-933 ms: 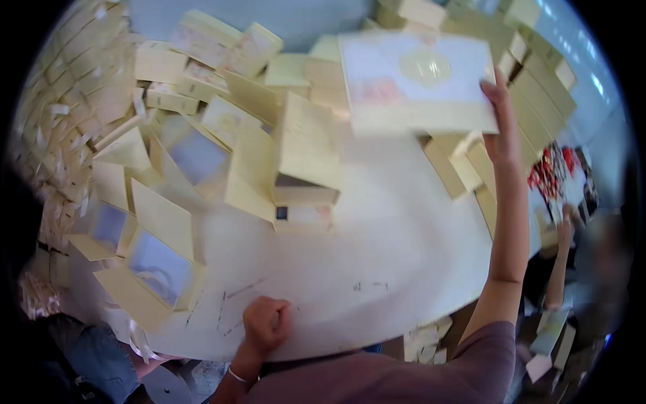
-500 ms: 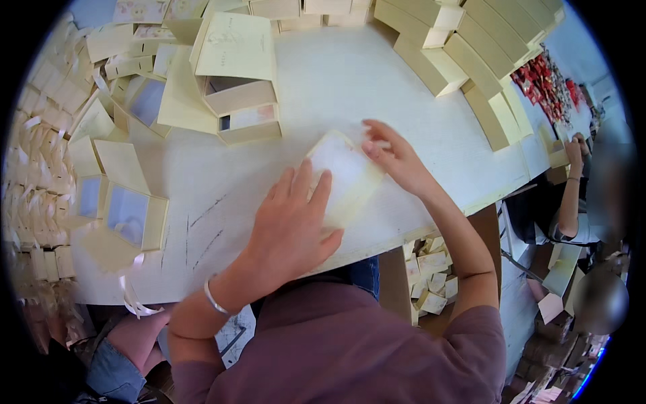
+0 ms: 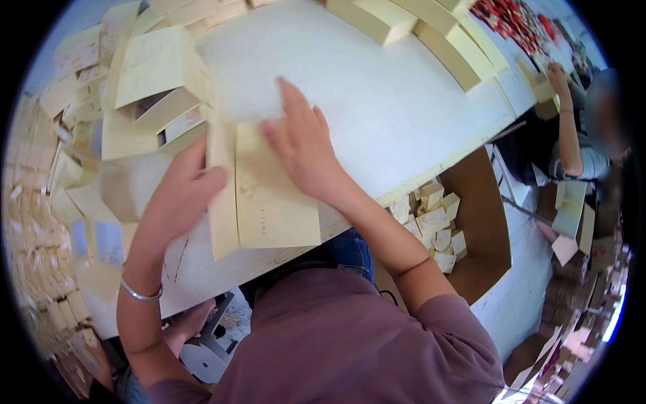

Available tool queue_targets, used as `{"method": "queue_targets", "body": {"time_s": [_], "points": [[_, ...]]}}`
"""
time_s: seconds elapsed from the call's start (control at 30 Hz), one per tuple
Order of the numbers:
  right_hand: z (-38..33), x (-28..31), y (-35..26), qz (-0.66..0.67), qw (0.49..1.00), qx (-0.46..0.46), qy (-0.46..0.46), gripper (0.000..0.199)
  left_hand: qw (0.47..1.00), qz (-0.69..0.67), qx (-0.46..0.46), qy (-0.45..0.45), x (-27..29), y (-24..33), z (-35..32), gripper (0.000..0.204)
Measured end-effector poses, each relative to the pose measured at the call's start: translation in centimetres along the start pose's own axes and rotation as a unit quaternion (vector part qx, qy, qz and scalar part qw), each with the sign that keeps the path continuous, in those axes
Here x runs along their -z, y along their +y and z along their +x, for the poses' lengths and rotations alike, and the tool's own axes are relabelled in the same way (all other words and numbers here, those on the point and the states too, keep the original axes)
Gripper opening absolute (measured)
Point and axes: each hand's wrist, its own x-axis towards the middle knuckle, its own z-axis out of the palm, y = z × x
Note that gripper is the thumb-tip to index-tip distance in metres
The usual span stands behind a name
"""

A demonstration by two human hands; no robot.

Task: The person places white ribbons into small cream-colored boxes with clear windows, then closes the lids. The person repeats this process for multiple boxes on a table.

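Note:
A cream cardboard gift box cover point(image 3: 279, 209) with a faint printed design lies near the table's front edge, its narrow left panel tilted up along a fold. My left hand point(image 3: 178, 195) is at that panel's left edge, its thumb over the edge and its fingers on the outer side, partly blurred. Over the cover's upper right part is my right hand point(image 3: 306, 145), open with fingers apart. Its blurred thumb is close to the surface; whether it touches, I cannot tell. Just beyond my left hand sits an opened cream box point(image 3: 151, 71) with its lid raised.
More cream boxes crowd the table's left side, with rows of ribboned ones point(image 3: 33, 236) at the far left. Long closed boxes point(image 3: 451, 54) are stacked at the back right. A brown carton point(image 3: 481, 229) of small cream boxes point(image 3: 434, 219) stands below the table; a co-worker's arm point(image 3: 568, 128) is farther right.
The pale piece under my hands now shows as a printed cover with a raised left panel. My left hand has moved left to its edge; my right hand has moved left over it. The view has shifted.

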Motion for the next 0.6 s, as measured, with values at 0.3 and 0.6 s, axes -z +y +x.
{"method": "queue_targets", "body": {"time_s": [0.3, 0.6], "points": [[2.5, -2.3, -0.7, -0.068, 0.960, 0.215, -0.166, 0.046, 0.872, -0.460, 0.040, 0.161, -2.5, -9.0, -3.0, 0.049], [4.5, 8.3, 7.5, 0.234, 0.953, -0.122, -0.149, 0.029, 0.851, -0.474, 0.055, 0.219, -3.6, -8.4, -3.9, 0.035]]}}
